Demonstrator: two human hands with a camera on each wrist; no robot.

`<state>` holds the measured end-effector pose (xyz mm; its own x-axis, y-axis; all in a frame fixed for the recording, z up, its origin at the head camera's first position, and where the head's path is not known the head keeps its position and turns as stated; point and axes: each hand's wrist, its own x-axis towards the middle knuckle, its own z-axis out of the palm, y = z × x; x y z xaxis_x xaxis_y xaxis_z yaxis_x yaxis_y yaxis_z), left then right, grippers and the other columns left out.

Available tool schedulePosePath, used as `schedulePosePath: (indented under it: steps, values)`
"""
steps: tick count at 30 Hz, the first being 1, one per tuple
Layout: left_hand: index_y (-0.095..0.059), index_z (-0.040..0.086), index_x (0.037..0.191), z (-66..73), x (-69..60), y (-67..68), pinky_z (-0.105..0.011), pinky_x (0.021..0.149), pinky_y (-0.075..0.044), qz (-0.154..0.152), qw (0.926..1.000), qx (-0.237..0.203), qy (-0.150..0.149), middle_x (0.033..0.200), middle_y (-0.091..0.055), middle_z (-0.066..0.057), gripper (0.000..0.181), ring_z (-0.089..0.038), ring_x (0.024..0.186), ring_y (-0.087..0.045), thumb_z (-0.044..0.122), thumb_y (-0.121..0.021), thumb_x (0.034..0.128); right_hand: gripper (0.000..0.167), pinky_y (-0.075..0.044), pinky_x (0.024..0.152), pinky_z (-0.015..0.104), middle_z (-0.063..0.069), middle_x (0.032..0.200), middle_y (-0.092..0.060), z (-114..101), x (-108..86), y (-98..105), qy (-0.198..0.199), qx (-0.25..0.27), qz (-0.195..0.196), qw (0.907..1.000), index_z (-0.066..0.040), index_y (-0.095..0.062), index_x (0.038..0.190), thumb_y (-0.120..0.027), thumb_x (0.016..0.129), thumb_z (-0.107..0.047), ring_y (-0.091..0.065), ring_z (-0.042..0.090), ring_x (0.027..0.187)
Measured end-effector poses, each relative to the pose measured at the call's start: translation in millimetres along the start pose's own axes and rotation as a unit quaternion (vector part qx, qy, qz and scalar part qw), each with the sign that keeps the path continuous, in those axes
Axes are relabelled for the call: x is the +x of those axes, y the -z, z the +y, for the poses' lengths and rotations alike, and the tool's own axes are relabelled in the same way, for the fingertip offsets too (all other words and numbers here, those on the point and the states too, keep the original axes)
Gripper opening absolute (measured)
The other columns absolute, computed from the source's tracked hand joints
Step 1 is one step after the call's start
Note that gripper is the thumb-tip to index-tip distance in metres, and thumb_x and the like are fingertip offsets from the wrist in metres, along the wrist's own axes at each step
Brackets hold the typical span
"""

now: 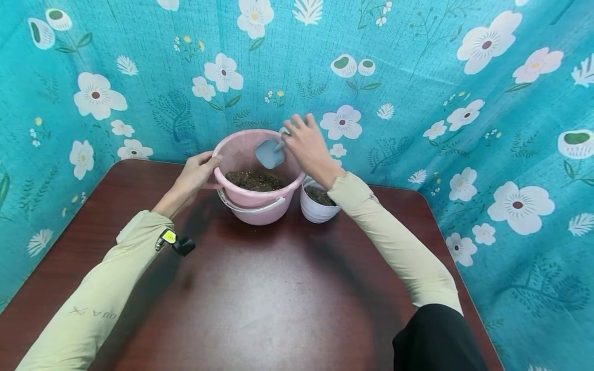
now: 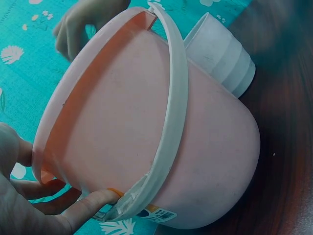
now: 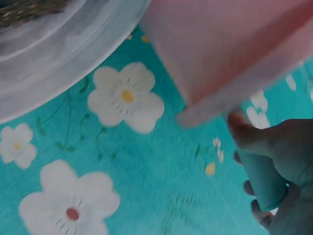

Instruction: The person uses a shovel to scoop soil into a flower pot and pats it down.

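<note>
A pink bucket [image 1: 260, 208] with a white handle [image 2: 179, 98] stands at the table's back, dark soil [image 1: 254, 181] inside. The left hand [image 1: 194, 174] grips its rim at the left side; in the left wrist view the fingers [image 2: 93, 208] lie by the handle's end. Above the bucket's right rim, the right hand [image 1: 308, 149] holds a small grey-blue trowel [image 1: 270, 153] by its handle, the blade over the bucket's opening. In the right wrist view, fingers of the right hand [image 3: 279, 161] curl round the trowel's handle [image 3: 261, 178]. The blade's load cannot be told.
A white ribbed pot [image 1: 319, 212] with soil in it stands just right of the bucket, below the right forearm. The dark red table [image 1: 260, 309] ends at a teal flowered curtain [image 1: 162, 77] behind and at both sides.
</note>
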<state>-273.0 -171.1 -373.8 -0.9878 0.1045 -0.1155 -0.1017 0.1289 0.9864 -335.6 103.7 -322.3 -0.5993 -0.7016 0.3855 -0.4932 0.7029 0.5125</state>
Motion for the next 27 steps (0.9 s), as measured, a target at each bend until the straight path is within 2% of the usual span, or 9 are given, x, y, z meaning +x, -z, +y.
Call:
schedulePosePath:
  steps: [3, 7, 9, 16, 23, 27]
  values:
    - [-0.036, -0.002, 0.16, 0.1, -0.8, 1.7, -0.021, 0.074, -0.065, 0.003, 1.0, 0.005, 0.002, 0.151, -0.044, -0.031, 0.059, 0.002, 0.083, -0.064, 0.031, -0.046, 0.1114, 0.018, -0.044, 0.095, 0.04, 0.005, 0.117, -0.069, -17, 14.6, -11, 0.03, -0.013, -0.065, 0.9973, -0.013, -0.08, 0.11, -0.079, 0.092, -0.019, -0.051, 0.024, 0.107]
    - [-0.037, -0.001, 0.16, -0.4, -0.6, 2.2, -0.023, 0.076, -0.066, 0.002, 0.9999, 0.01, 0.004, 0.151, -0.045, -0.031, 0.059, 0.001, 0.083, -0.063, 0.031, -0.045, 0.1114, 0.015, -0.048, 0.097, 0.039, 0.007, 0.118, -0.073, -35, 23.3, -26, 0.067, -0.004, -0.136, 0.9884, -0.015, -0.081, 0.108, -0.073, 0.097, -0.021, -0.059, 0.026, 0.114]
    - [-0.036, -0.001, 0.161, -0.5, 0.1, 1.5, -0.024, 0.078, -0.066, 0.0, 1.0, 0.01, 0.002, 0.151, -0.045, -0.031, 0.059, 0.001, 0.084, -0.063, 0.031, -0.045, 0.1114, 0.015, -0.049, 0.101, 0.04, 0.008, 0.114, -0.075, -39, 23.9, -32, 0.072, 0.001, -0.15, 0.9861, -0.015, -0.081, 0.105, -0.068, 0.1, -0.018, -0.062, 0.027, 0.116]
    - [-0.036, -0.001, 0.161, 0.4, 2.2, -1.1, -0.024, 0.077, -0.066, 0.001, 0.9999, 0.01, -0.003, 0.15, -0.045, -0.031, 0.059, 0.001, 0.082, -0.064, 0.031, -0.045, 0.1114, 0.015, -0.048, 0.111, 0.041, 0.007, 0.112, -0.077, -38, 24.2, -35, 0.067, 0.016, -0.184, 0.9805, -0.012, -0.08, 0.108, -0.066, 0.102, -0.016, -0.067, 0.027, 0.115]
    - [-0.035, -0.001, 0.161, -0.6, 2.1, 0.1, -0.021, 0.074, -0.065, -0.006, 0.9999, 0.007, -0.004, 0.151, -0.043, -0.031, 0.059, 0.002, 0.082, -0.064, 0.031, -0.044, 0.1118, 0.02, -0.045, 0.116, 0.045, 0.014, 0.12, -0.073, -37, 26.7, -38, 0.07, 0.128, -0.212, 0.9663, -0.004, -0.076, 0.112, -0.059, 0.102, -0.005, -0.063, 0.032, 0.122]
    - [-0.037, -0.003, 0.16, 0.8, 1.8, 0.6, -0.021, 0.073, -0.065, -0.005, 1.0, 0.005, -0.005, 0.15, -0.044, -0.032, 0.059, 0.002, 0.081, -0.065, 0.03, -0.045, 0.1114, 0.018, -0.038, 0.123, 0.048, 0.017, 0.126, -0.071, -37, 27.7, -38, 0.061, 0.174, -0.221, 0.9576, -0.001, -0.074, 0.114, -0.064, 0.1, -0.006, -0.058, 0.035, 0.129]
